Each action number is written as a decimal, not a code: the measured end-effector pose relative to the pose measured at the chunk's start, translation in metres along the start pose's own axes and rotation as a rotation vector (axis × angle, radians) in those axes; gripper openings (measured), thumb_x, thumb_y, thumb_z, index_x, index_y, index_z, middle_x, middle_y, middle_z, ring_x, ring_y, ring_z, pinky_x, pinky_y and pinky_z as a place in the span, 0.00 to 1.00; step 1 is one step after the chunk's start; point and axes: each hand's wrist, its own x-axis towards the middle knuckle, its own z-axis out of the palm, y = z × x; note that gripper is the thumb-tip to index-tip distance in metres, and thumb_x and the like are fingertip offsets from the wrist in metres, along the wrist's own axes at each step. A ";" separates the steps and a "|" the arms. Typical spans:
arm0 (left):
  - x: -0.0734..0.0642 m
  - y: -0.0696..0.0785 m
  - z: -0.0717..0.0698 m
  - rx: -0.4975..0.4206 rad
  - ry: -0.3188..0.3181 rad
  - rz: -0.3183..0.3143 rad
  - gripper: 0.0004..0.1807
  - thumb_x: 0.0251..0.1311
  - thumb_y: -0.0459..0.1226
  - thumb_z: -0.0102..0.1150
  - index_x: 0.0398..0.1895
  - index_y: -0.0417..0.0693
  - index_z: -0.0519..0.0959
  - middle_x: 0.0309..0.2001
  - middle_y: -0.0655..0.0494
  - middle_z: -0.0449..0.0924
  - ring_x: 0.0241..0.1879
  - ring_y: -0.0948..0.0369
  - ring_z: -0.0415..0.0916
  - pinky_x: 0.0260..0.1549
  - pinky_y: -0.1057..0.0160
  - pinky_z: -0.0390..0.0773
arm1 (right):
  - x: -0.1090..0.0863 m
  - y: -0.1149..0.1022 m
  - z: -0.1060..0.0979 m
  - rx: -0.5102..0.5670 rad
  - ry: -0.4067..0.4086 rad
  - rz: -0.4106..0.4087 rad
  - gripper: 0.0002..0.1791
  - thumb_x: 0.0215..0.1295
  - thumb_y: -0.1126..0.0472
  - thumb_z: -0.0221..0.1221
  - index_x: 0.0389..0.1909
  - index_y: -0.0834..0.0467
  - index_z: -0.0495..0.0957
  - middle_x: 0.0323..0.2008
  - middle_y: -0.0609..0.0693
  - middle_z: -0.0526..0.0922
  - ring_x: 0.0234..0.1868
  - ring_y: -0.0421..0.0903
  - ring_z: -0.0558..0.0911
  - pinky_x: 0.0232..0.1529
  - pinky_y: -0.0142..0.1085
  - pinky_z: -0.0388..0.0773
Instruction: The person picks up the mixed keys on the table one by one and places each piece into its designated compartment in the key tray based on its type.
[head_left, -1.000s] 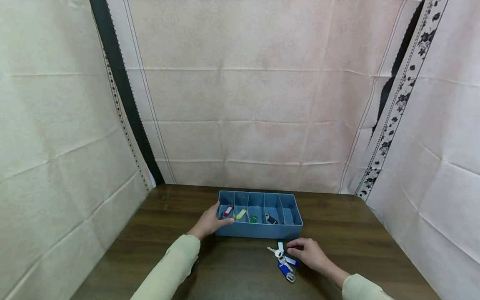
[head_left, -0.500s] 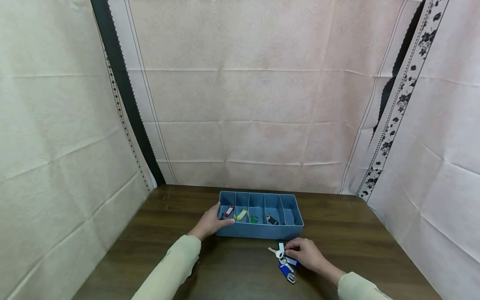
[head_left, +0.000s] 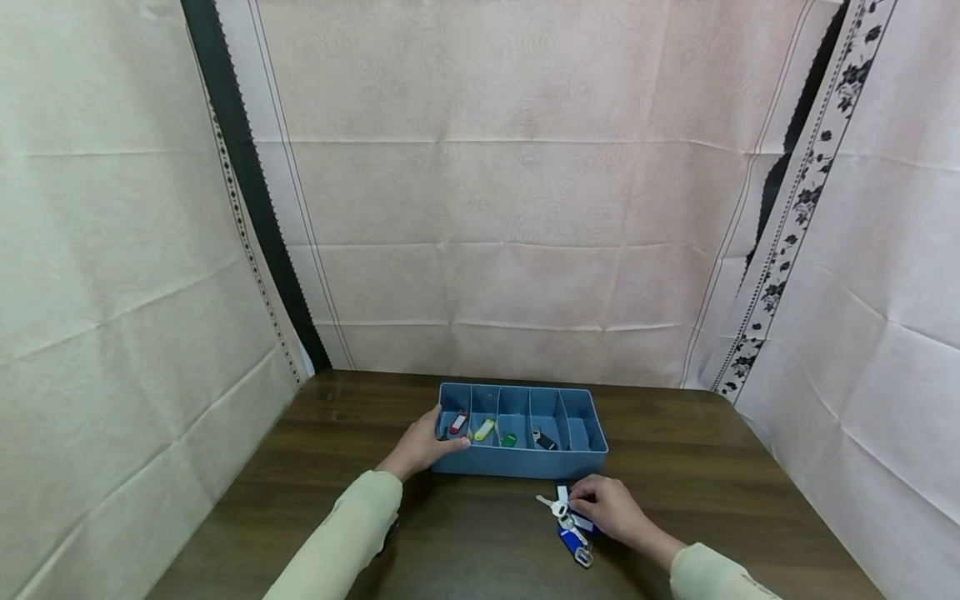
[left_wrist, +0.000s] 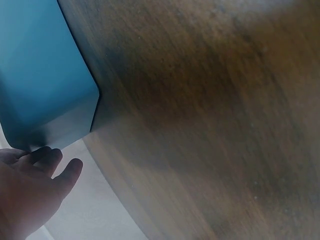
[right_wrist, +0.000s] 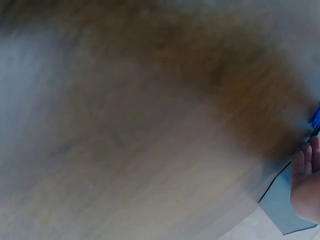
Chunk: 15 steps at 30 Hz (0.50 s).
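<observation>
A blue divided organizer box point(head_left: 517, 462) stands on the table. My left hand point(head_left: 417, 444) holds its left end, thumb at the front corner and fingers along the side; in the left wrist view the left hand point(left_wrist: 37, 185) touches the box's end wall point(left_wrist: 65, 122). In front of the box lies a cluster of keys point(head_left: 559, 507) with blue key tags point(head_left: 572, 540) and a dark tag with a white label point(head_left: 562, 493). My right hand point(head_left: 611, 506) has curled fingers and pinches at a tag in this cluster; the fingertips partly hide the contact.
Inside the box, separate compartments hold a red key tag point(head_left: 458, 422), a yellow-green one point(head_left: 484, 429), a green one point(head_left: 508, 439) and a black one point(head_left: 545, 440). The wooden table point(head_left: 300, 467) is bordered by hanging pale cloths point(head_left: 487, 208).
My right hand has moved slightly left onto the keys, and its thumb and finger have come together there. The left hand and the box stay where they were.
</observation>
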 end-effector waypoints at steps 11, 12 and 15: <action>0.000 -0.001 0.000 -0.005 0.000 0.022 0.61 0.51 0.62 0.69 0.79 0.42 0.49 0.75 0.41 0.56 0.71 0.42 0.56 0.66 0.38 0.59 | -0.001 -0.010 -0.006 0.043 0.097 0.052 0.04 0.64 0.62 0.66 0.30 0.50 0.87 0.37 0.41 0.83 0.41 0.43 0.81 0.44 0.41 0.80; 0.000 0.000 0.000 -0.002 -0.001 0.020 0.61 0.51 0.62 0.69 0.78 0.41 0.49 0.75 0.41 0.55 0.71 0.42 0.56 0.66 0.38 0.59 | -0.001 -0.012 -0.007 0.051 0.113 0.061 0.04 0.64 0.62 0.66 0.30 0.51 0.87 0.37 0.42 0.83 0.42 0.43 0.81 0.44 0.41 0.80; -0.001 0.001 0.000 0.002 -0.003 0.012 0.61 0.51 0.61 0.69 0.78 0.40 0.49 0.75 0.40 0.55 0.72 0.41 0.55 0.66 0.38 0.59 | -0.001 -0.016 -0.010 0.073 0.158 0.086 0.04 0.64 0.62 0.66 0.30 0.51 0.87 0.38 0.43 0.84 0.43 0.44 0.82 0.45 0.41 0.80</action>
